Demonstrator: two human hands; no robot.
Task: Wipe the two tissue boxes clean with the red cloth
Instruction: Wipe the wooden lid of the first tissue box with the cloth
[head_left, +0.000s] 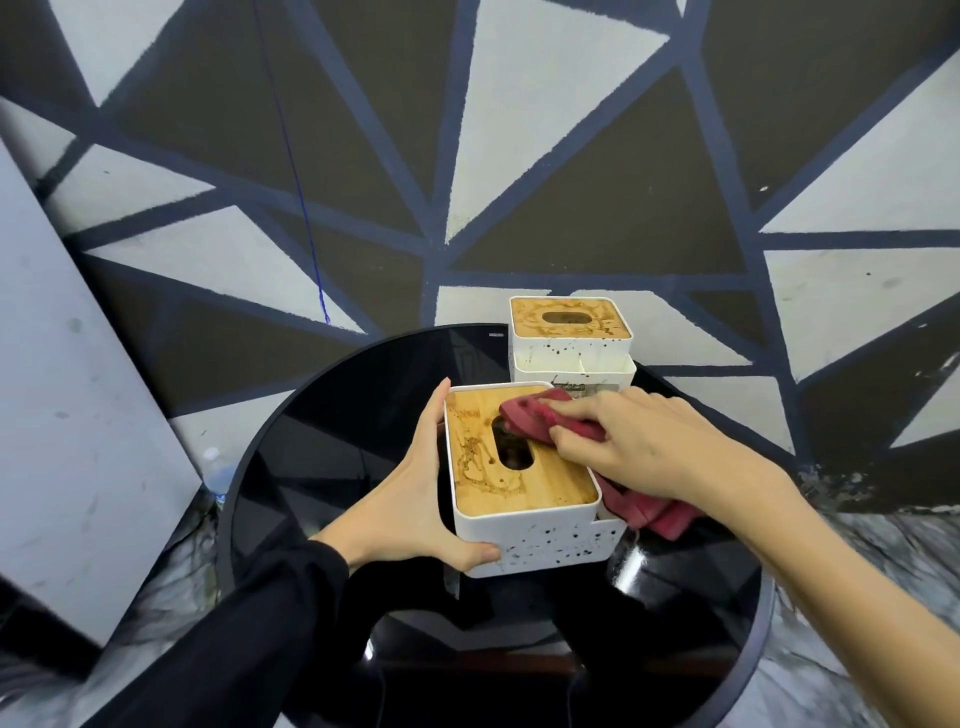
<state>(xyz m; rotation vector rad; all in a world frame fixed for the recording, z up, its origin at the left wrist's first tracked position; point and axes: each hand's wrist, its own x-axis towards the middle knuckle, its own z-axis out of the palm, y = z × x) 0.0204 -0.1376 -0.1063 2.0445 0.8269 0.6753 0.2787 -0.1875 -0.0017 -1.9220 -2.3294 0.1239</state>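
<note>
A white tissue box (540, 540) with a stained wooden lid and dark speckles on its front wall stands on the round black table (322, 467). My left hand (410, 499) grips its left side, thumb on the front corner. My right hand (634, 441) presses the red cloth (530, 415) on the far right of the lid, near the slot; the cloth's tail hangs off the box's right side. A second white tissue box (566, 338) with a stained wooden lid stands behind, at the table's far edge.
A wall painted with grey, white and dark triangles rises behind the table. A plastic water bottle (215, 467) stands on the floor to the left of the table, beside a large grey slab (67, 415).
</note>
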